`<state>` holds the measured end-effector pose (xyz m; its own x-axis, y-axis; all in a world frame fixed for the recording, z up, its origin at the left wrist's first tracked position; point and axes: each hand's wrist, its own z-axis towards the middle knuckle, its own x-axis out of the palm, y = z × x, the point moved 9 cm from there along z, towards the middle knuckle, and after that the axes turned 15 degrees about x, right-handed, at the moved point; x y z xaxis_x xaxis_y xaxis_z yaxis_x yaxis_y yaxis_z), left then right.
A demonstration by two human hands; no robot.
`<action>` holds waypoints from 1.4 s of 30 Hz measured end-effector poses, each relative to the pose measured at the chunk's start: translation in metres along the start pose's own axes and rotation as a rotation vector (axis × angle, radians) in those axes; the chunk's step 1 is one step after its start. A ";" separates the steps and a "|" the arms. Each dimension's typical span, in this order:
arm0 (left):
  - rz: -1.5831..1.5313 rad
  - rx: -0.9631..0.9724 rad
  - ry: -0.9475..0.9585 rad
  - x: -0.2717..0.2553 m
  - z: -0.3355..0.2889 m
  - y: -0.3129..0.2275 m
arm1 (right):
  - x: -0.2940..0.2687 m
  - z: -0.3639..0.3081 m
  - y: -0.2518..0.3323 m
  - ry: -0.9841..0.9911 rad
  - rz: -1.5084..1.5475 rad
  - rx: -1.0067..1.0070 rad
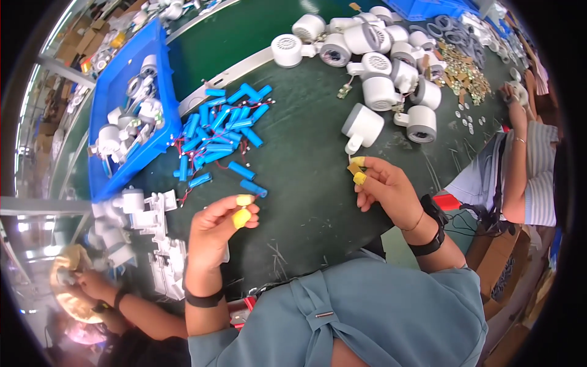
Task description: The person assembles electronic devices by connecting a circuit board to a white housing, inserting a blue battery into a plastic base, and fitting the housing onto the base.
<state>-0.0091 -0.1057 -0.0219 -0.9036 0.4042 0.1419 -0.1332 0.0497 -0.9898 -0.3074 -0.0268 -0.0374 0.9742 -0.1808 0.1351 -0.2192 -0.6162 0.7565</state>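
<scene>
Fingers [359, 178] of the right hand [394, 189], right of centre, pinch a small tan board [353, 167] below a white-and-grey plastic cylinder [363, 126], apparently unfinished; the left hand [210, 231] has fingertips nearly together, grip unclear. Loose blue cylinders [219, 147], left of centre, seem unused.

From the middle of the desk [299, 165], bare surface ran toward 12 o'clock, between blue batteries [217, 147] at 10 and white round cases [378, 92] at 1 to 2, and toward 6. A blue bin [143, 160] walled off the way beyond the batteries; white plastic frames [168, 260] blocked 8 o'clock.
</scene>
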 end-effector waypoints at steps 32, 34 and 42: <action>0.196 -0.107 0.192 0.053 -0.025 0.013 | 0.099 -0.017 -0.032 0.423 -0.025 0.103; 0.312 0.011 0.226 0.059 -0.023 0.004 | 0.107 -0.016 -0.039 0.450 -0.051 0.123; 0.524 0.177 0.310 0.075 -0.020 -0.014 | 0.110 -0.016 -0.044 0.435 -0.165 0.112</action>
<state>-0.0668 -0.0581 0.0023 -0.7106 0.5814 -0.3963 0.2053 -0.3675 -0.9071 -0.1894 -0.0076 -0.0453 0.9233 0.2493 0.2922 -0.0409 -0.6926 0.7202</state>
